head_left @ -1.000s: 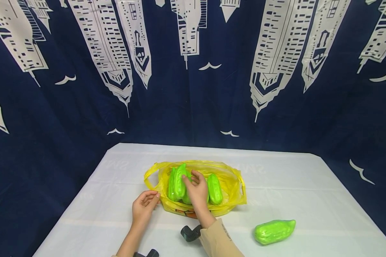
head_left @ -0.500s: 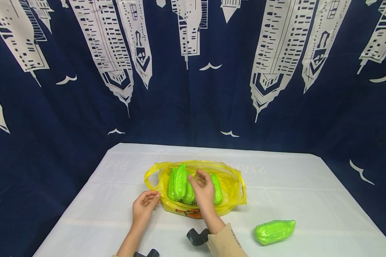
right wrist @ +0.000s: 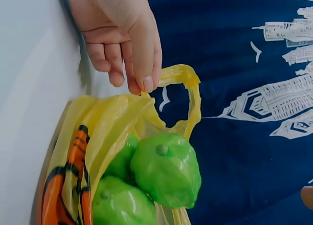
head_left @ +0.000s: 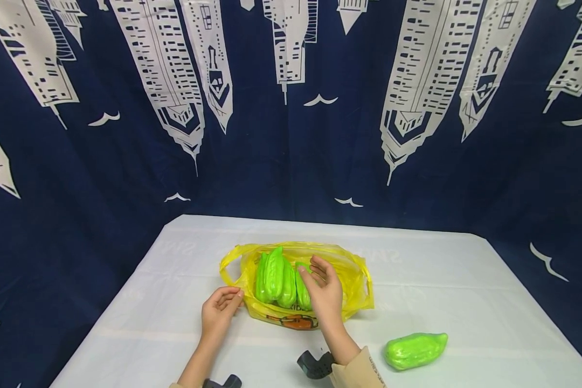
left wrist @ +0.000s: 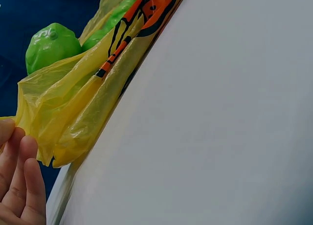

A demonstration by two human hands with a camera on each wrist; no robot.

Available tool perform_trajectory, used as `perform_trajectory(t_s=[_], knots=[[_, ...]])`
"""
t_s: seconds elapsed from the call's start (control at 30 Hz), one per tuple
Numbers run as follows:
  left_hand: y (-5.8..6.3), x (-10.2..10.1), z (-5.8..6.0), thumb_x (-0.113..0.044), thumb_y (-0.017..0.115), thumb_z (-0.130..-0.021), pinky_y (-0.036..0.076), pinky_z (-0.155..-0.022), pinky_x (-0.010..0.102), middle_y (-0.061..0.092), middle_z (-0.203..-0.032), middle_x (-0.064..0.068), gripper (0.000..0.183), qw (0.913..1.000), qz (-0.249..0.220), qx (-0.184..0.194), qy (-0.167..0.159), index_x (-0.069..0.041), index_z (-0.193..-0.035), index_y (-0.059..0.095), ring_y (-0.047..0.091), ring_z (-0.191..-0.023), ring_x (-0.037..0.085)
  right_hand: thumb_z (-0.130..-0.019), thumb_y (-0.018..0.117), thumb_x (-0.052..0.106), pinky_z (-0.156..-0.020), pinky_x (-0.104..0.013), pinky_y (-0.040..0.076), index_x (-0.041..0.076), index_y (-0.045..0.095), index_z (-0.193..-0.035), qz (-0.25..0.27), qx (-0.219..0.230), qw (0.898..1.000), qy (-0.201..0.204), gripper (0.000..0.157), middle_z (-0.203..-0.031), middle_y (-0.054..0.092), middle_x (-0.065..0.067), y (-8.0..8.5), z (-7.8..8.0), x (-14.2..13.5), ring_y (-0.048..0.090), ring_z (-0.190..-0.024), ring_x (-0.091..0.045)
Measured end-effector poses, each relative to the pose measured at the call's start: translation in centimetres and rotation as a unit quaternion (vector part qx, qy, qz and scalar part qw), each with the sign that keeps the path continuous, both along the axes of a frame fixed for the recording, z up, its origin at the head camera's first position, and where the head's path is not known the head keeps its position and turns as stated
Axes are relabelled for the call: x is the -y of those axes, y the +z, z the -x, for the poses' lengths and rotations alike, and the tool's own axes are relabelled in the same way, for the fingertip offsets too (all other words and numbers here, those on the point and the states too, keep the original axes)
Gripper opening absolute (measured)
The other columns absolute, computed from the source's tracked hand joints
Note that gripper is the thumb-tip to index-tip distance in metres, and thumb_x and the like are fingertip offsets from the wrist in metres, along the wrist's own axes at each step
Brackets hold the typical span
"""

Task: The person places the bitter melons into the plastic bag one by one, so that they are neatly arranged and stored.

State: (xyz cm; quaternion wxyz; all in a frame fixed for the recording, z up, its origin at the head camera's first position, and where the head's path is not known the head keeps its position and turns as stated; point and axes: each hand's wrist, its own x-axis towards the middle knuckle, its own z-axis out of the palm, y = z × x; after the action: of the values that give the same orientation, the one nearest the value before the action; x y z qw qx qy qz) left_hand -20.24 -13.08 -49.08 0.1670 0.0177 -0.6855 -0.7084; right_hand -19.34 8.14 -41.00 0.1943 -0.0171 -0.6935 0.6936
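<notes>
A yellow plastic bag [head_left: 354, 272] lies with its mouth open on the white table, printed in orange and black on its near side. Inside are several shiny, bumpy green vegetables [head_left: 274, 275] with pointed tips, shaped like bitter melons. My left hand [head_left: 220, 310] pinches the bag's left edge between thumb and forefinger; the right wrist view shows that left hand [right wrist: 124, 44] by the handle loop [right wrist: 194, 102]. Over the bag's right half hovers my right hand [head_left: 327, 291], fingers loosely bent and apart, hiding part of the contents. One fingertip [right wrist: 307, 198] shows at the right wrist view's edge.
Another green vegetable [head_left: 415, 350] lies on the white table [head_left: 465, 302], right of the bag. Dark wrist devices [head_left: 315, 365] sit at both wrists. Behind the table hangs a navy curtain [head_left: 291, 161] with white buildings and birds.
My right hand has moved rightward across the bag's mouth, uncovering the vegetables in the middle and covering the right-hand one. My left hand has stayed at the bag's edge.
</notes>
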Motion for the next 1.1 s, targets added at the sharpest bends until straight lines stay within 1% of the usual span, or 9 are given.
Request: perform_trajectory(t_s=[0.33,0.53,0.67,0.93,1.03,1.07,1.1], knots=[[0.1,-0.2,-0.1,-0.006,0.071,-0.083,0.053,-0.054,0.024,0.066,-0.081,0.011,0.021,1.0000,-0.001,0.002,0.003,0.008,-0.097,0.063,0.065,-0.066,0.020,-0.086,0.070,0.019,-0.099,-0.038,0.042,-0.002,0.051,-0.126,-0.012,0.005,1.000,-0.001,0.048,-0.124,0.053,-0.016,-0.3,-0.8,-2.0,0.050,-0.114,-0.028],[0.0,-0.2,-0.2,-0.007,0.071,-0.083,0.052,-0.055,0.023,0.066,-0.082,0.013,0.022,1.0000,-0.003,-0.001,0.001,0.008,-0.097,0.063,0.065,-0.065,0.017,-0.087,0.069,0.019,-0.100,-0.038,0.041,-0.002,0.050,-0.126,-0.017,0.009,1.000,-0.002,0.048,-0.124,0.053,-0.015,-0.4,-1.3,-2.9,0.050,-0.115,-0.027],[-0.1,-0.1,-0.1,-0.007,0.072,-0.083,0.052,-0.055,0.023,0.065,-0.082,0.013,0.021,1.0000,-0.003,0.003,0.001,0.008,-0.096,0.063,0.065,-0.065,0.017,-0.087,0.069,0.017,-0.100,-0.039,0.040,-0.002,0.049,-0.127,-0.025,0.004,1.000,-0.001,0.048,-0.125,0.053,-0.014,-0.3,-1.7,-3.6,0.050,-0.115,-0.026],[-0.2,-0.2,0.0,-0.006,0.072,-0.083,0.052,-0.053,0.024,0.066,-0.077,0.009,0.019,0.9999,0.003,-0.010,0.006,0.007,-0.093,0.063,0.065,-0.064,0.020,-0.088,0.067,0.018,-0.099,-0.038,0.041,-0.002,0.048,-0.128,-0.058,0.007,0.998,-0.010,0.049,-0.126,0.052,-0.016,-0.7,-2.3,-5.2,0.049,-0.115,-0.027],[-0.2,-0.2,0.0,-0.006,0.072,-0.082,0.052,-0.052,0.024,0.066,-0.076,0.008,0.018,0.9999,0.004,-0.015,0.007,0.006,-0.092,0.064,0.065,-0.064,0.022,-0.088,0.068,0.020,-0.097,-0.032,0.043,-0.003,0.050,-0.126,-0.076,-0.004,0.997,-0.025,0.047,-0.123,0.054,-0.016,-1.2,-2.4,-5.9,0.051,-0.112,-0.025],[-0.2,-0.2,0.0,-0.006,0.072,-0.082,0.052,-0.052,0.024,0.066,-0.076,0.008,0.018,0.9999,0.004,-0.015,0.006,0.006,-0.091,0.064,0.065,-0.064,0.022,-0.088,0.068,0.020,-0.096,-0.032,0.044,-0.003,0.050,-0.125,-0.081,-0.009,0.996,-0.030,0.047,-0.122,0.054,-0.016,-1.4,-2.5,-6.2,0.051,-0.111,-0.025],[-0.2,-0.2,0.0,-0.006,0.072,-0.082,0.052,-0.052,0.024,0.066,-0.076,0.008,0.018,0.9998,0.004,-0.016,0.006,0.007,-0.092,0.063,0.065,-0.064,0.022,-0.088,0.068,0.023,-0.094,-0.027,0.044,-0.001,0.050,-0.125,-0.093,-0.011,0.995,-0.037,0.047,-0.121,0.055,-0.014,-1.7,-2.4,-6.4,0.052,-0.110,-0.021]])
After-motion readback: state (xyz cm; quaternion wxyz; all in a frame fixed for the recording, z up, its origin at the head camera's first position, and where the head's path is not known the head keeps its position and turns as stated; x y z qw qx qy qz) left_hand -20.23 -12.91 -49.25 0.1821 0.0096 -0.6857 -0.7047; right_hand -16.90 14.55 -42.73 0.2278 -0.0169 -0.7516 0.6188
